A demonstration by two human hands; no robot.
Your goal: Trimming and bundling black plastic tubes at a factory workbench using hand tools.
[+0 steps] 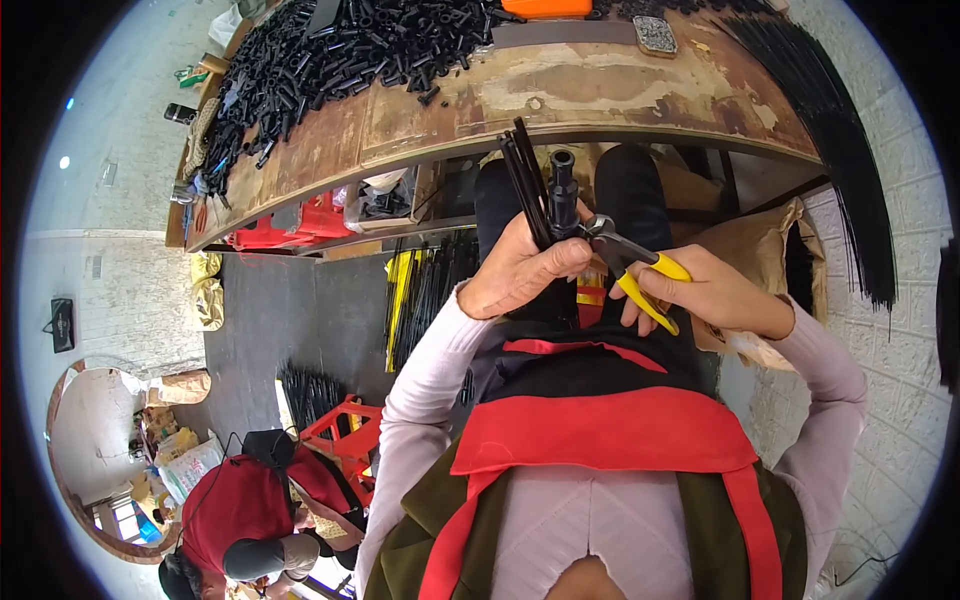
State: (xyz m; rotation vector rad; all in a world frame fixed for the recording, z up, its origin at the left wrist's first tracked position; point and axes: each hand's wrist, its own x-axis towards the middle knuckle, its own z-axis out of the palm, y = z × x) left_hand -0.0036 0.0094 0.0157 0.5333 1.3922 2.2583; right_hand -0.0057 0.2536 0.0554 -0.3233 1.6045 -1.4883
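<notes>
My left hand point(530, 265) is closed around several thin black rods point(524, 180) and a stepped black tubular fitting point(563, 190) with a hole in its end. The rods and the fitting point away from me, over my lap. In my right hand point(715, 290) are pliers point(638, 262) with yellow handles, the fingers wrapped round the grips. The metal head of the pliers is close beside the fitting, at the fingers of my left hand. What lies between the jaws, if anything, is hidden.
A worn wooden table point(560, 90) is in front of me, with a heap of black tubular parts point(340, 60) and a small metal tin point(655, 36). Long black rods point(850, 150) hang over its right end. At the lower left, a person in red point(240, 510) bends down.
</notes>
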